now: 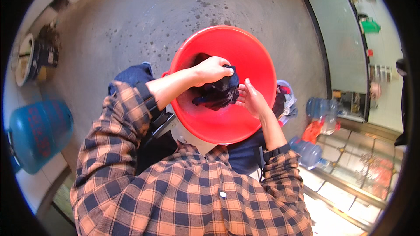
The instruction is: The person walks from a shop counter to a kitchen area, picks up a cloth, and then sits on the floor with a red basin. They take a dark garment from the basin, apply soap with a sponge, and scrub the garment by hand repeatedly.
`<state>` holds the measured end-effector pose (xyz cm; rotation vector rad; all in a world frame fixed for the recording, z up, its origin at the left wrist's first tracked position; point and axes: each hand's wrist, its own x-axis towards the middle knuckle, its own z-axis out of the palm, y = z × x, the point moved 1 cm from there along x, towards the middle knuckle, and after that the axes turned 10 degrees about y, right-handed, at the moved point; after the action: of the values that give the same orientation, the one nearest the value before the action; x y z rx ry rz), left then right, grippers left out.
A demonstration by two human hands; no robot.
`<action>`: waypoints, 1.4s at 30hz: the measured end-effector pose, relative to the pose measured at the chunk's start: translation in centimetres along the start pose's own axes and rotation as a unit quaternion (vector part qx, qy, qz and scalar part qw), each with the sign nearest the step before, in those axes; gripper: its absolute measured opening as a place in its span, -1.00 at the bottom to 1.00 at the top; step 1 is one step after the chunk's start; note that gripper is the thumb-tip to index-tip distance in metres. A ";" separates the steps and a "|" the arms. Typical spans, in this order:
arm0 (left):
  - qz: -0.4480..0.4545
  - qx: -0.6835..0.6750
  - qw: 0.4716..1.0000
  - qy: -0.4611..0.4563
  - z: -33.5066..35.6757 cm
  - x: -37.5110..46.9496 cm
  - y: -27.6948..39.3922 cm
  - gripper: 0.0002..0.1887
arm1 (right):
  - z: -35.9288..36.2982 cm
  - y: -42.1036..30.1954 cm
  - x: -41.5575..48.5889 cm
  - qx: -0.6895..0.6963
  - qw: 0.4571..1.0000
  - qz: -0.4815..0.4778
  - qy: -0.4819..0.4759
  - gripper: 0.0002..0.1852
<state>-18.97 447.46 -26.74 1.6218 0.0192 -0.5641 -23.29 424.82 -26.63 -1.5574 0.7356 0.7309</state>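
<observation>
A large red plastic basin (249,52) stands before me, between my knees. Inside it lies a bunched dark wet-looking cloth (218,93). My left hand (213,70) grips the upper part of this cloth, its arm reaching across the basin's rim. Palm turned toward the cloth, my right hand (251,96) is over the basin's right half with its fingers apart; the fingertips are at the cloth's right edge, and whether they touch it I cannot tell. More dark fabric shows behind my left wrist.
Beside the basin's right rim is a light container of mixed clothes (290,100). Large water bottles (306,152) stand farther right, near tiles. A blue gas cylinder (42,134) and a bucket (26,59) are at left. Dark wet spots mark the grey floor (157,16).
</observation>
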 end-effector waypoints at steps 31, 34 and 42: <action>-0.021 0.111 0.985 -0.128 3.3 0.4 -1.8 -0.50 | -2.5 -5.7 -1.6 0.220 0.931 -0.259 -0.132 -0.81; -0.062 -0.096 0.977 -0.180 3.5 0.1 -1.2 -0.45 | -2.0 -5.5 -1.1 0.217 0.940 -0.240 -0.106 -0.80; -0.014 0.092 0.993 -0.069 2.6 0.9 0.1 -0.39 | -0.3 -4.2 0.9 0.036 0.957 -0.289 -0.020 -0.77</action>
<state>-19.04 444.68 -27.03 1.7601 -0.1160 -0.7146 -19.38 424.84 -24.87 -1.5767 0.2429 0.2946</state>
